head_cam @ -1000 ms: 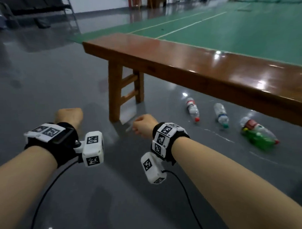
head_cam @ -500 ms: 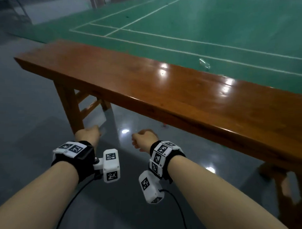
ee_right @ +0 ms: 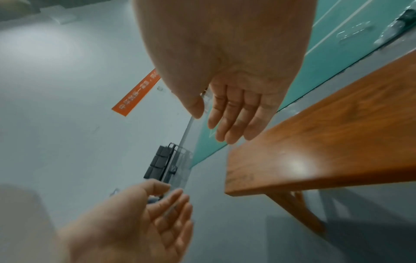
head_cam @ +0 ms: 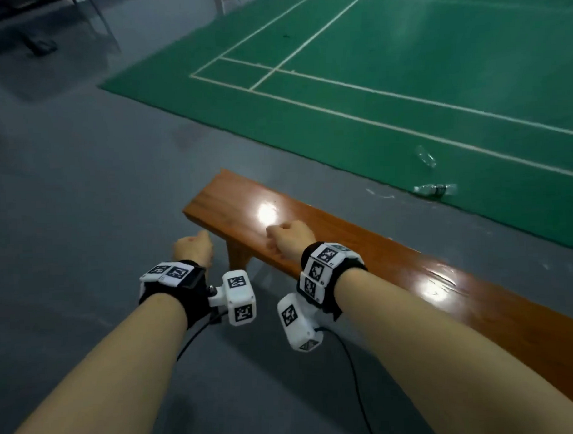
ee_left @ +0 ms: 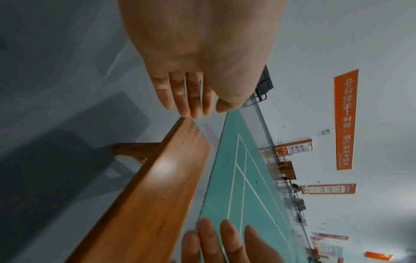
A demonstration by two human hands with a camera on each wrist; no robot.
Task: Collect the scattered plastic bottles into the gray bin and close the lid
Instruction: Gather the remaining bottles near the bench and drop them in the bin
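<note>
Two clear plastic bottles lie on the floor beyond the bench: one bottle on the green court mat, another bottle with a dark label at the mat's edge. In the right wrist view they show blurred as the clear bottle and the labelled bottle. My left hand hangs over the grey floor beside the bench end, fingers relaxed and empty. My right hand hovers above the bench top, fingers straight and empty. No gray bin is in view.
A long glossy wooden bench runs from centre to lower right, its leg under the near end. The green court mat with white lines lies beyond it. Dark chairs stand far left on the grey floor.
The view has swung and risen: the bench end now lies under my hands, and the two bottles beyond the bench have come into sight. Both hands stay empty.
</note>
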